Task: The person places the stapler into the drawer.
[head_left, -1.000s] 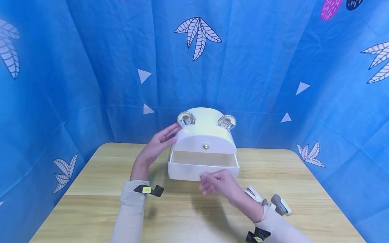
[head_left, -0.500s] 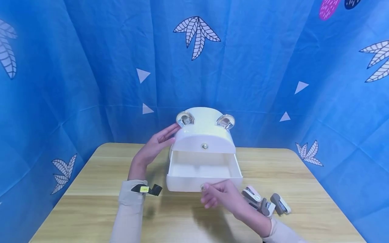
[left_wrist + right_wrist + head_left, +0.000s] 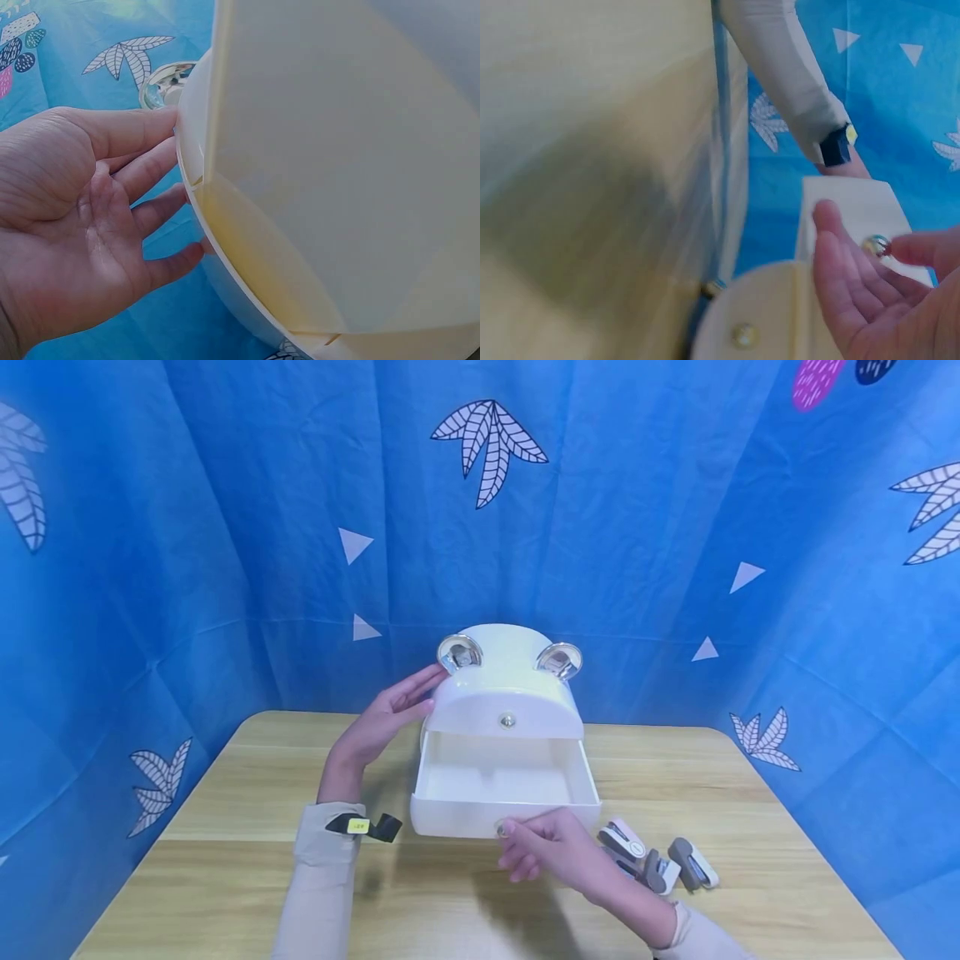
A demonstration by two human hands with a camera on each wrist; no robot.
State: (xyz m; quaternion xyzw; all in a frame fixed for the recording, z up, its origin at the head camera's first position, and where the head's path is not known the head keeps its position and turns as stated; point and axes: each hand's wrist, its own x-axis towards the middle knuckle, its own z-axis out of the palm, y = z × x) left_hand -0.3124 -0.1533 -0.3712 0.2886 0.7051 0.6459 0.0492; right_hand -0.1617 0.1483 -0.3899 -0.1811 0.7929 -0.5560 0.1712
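A white storage box with a rounded top and two silver, eye-like discs stands near the back of the table. Its lower drawer is pulled well out toward me, so its white inside shows. At the drawer's front, my right hand pinches the small metal knob between thumb and finger. My left hand rests against the box's left side, just below the left disc. In the left wrist view, the fingertips touch the curved white wall. A second knob sits on the upper front.
Several small staplers, among them a grey and white one and a pink and white one, lie to the right of the drawer. A blue patterned curtain hangs behind the wooden table.
My right hand has drawn the drawer farther out toward me, mostly in the first half second. My left hand stays at the side of the box.
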